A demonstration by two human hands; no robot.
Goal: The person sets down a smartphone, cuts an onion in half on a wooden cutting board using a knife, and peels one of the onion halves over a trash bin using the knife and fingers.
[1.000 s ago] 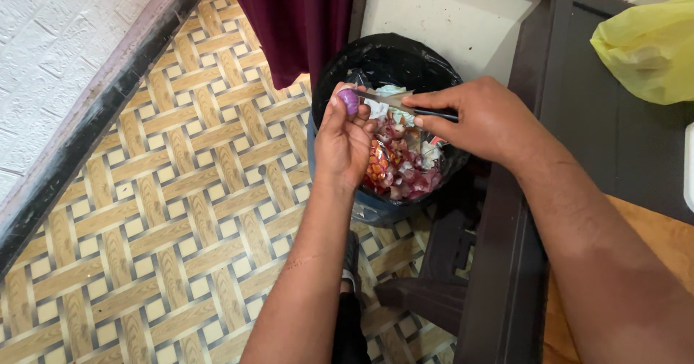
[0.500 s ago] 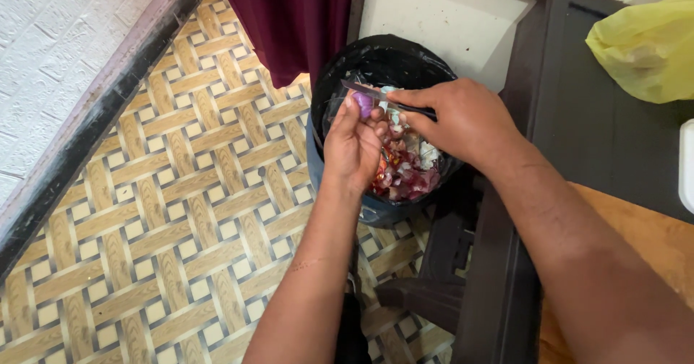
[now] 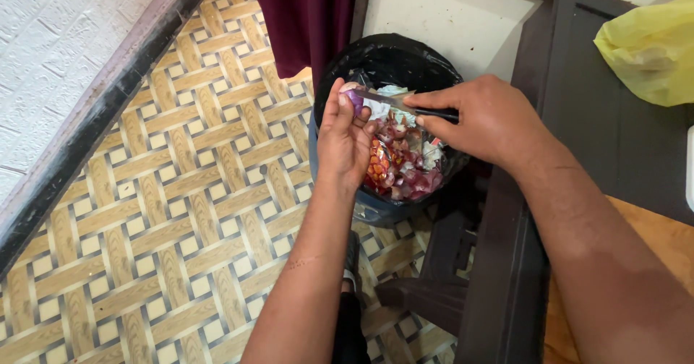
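Purple onion [image 3: 354,100] sits pinched in the left hand [image 3: 345,141] over the bin [image 3: 340,67], partly peeled. Right hand [image 3: 486,122], at three o'clock, grips a knife [image 3: 405,106] against it. Peelings [image 3: 405,169] already fill the bin; skin remains.

Both forearms are bare from the near edge of the view to the wrists, with no sleeves, watch, bracelet or rings in sight. The left hand [image 3: 345,138] and the right hand [image 3: 486,122] wear no gloves. A short row of small marks crosses the left forearm. Dark clothing shows at the near edge, between the arms.
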